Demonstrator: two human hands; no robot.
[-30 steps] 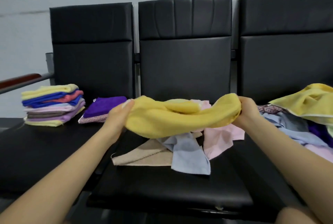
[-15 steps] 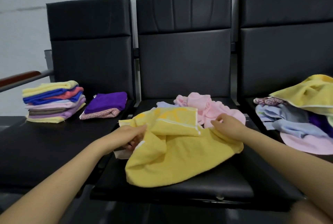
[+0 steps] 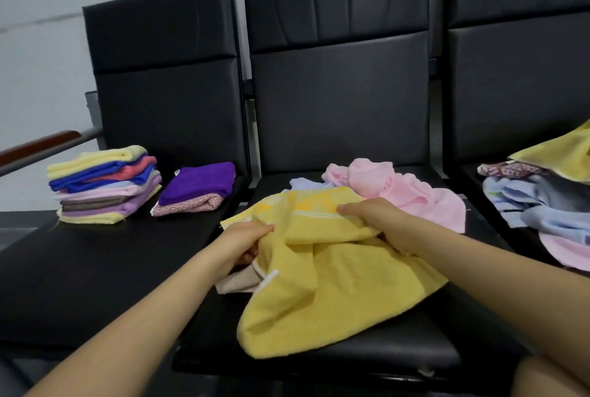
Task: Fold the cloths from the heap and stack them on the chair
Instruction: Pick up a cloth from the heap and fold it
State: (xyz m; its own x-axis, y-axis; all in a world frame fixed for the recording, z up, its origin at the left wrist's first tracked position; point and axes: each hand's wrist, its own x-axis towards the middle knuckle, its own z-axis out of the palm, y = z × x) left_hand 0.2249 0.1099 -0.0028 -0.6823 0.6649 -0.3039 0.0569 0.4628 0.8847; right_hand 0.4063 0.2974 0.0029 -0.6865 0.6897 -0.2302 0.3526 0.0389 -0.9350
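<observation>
A yellow cloth [image 3: 322, 288] lies rumpled on the middle chair seat [image 3: 367, 355], partly over a beige cloth [image 3: 234, 283]. My left hand [image 3: 245, 242] grips its left edge with curled fingers. My right hand [image 3: 370, 216] pinches its upper edge near a white seam. Behind them lie a pink cloth [image 3: 408, 189] and a pale blue cloth [image 3: 306, 184]. On the left chair seat [image 3: 79, 269] stands a tall stack of folded cloths [image 3: 102, 184], and beside it a folded purple cloth on a patterned pink one [image 3: 196, 187].
The heap of unfolded cloths [image 3: 542, 199], blue, pink and yellow, covers the right chair at the frame's edge. A brown armrest [image 3: 35, 147] sticks out at far left. Black chair backs rise behind the seats.
The yellow cloth, held stretched in the air a second ago, has come down onto the middle seat. Both hands have moved closer together and regripped its edges.
</observation>
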